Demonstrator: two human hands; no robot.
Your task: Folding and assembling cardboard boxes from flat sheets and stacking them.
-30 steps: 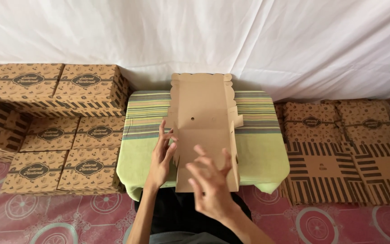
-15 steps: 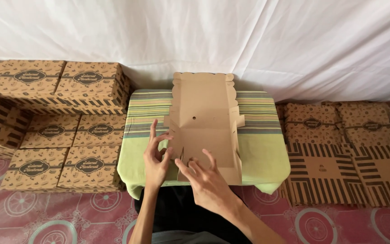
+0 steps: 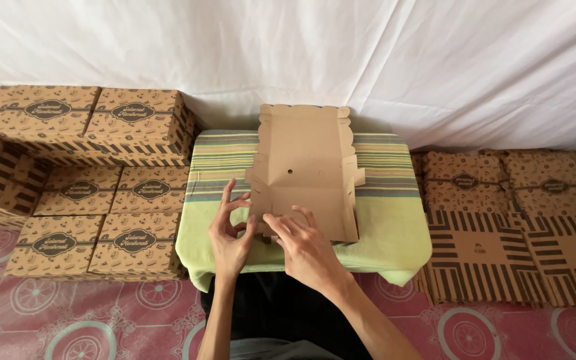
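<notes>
At the far left, assembled brown patterned boxes [image 3: 95, 193] are sitting in stacks on the red patterned floor [image 3: 48, 313], some lying flat, some piled higher against the white sheet [image 3: 368, 60] hanging behind. Next to them a small surface is standing under a green striped cloth [image 3: 395, 227]. The left hand [image 3: 230, 233] is resting at the near left corner of an unfolded brown cardboard box blank [image 3: 305, 170], its fingers spread and loosely curled, thumb and fingertips touching the blank's edge flap without closing around it. Just beside it, the right hand [image 3: 308, 247] is pressing down on the near edge of the same blank, fingers extended and slightly parted, gripping nothing that can be made out. The blank is lying flat in the middle of the cloth, its scalloped far end reaching toward the sheet. At the right, flat unfolded striped and patterned blanks [image 3: 515, 233] are lying stacked on the floor
</notes>
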